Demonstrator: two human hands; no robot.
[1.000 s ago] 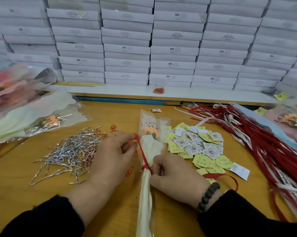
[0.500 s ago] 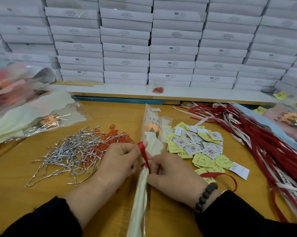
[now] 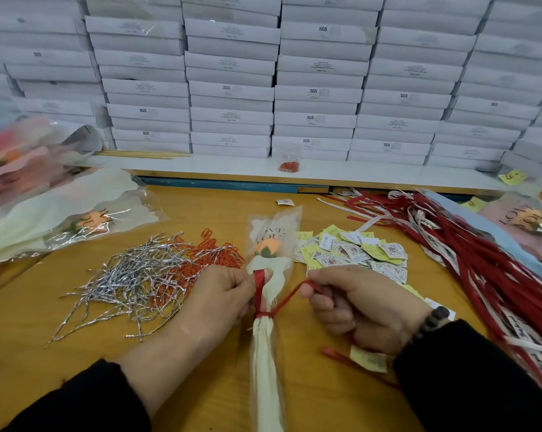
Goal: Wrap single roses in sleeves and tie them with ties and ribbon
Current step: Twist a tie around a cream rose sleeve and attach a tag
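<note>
A single orange rose (image 3: 267,246) lies in a clear and cream sleeve (image 3: 267,353) on the wooden table (image 3: 76,353), pointing away from me. A red ribbon (image 3: 286,299) is knotted around the gathered sleeve below the bloom. My left hand (image 3: 222,294) pinches one ribbon end upright beside the sleeve. My right hand (image 3: 363,307) grips the other end, stretched taut to the right of the knot. The ribbon's tail trails under my right wrist.
Silver twist ties (image 3: 129,282) and orange clips (image 3: 213,251) lie left of the rose. Yellow and white tags (image 3: 353,251) sit to its right, red ribbons (image 3: 469,260) further right. Wrapped flowers (image 3: 54,219) lie at left and right. White boxes (image 3: 294,82) are stacked behind.
My right hand has moved away to the right, drawing its ribbon end taut from the knot. My left hand still holds the other end upright.
</note>
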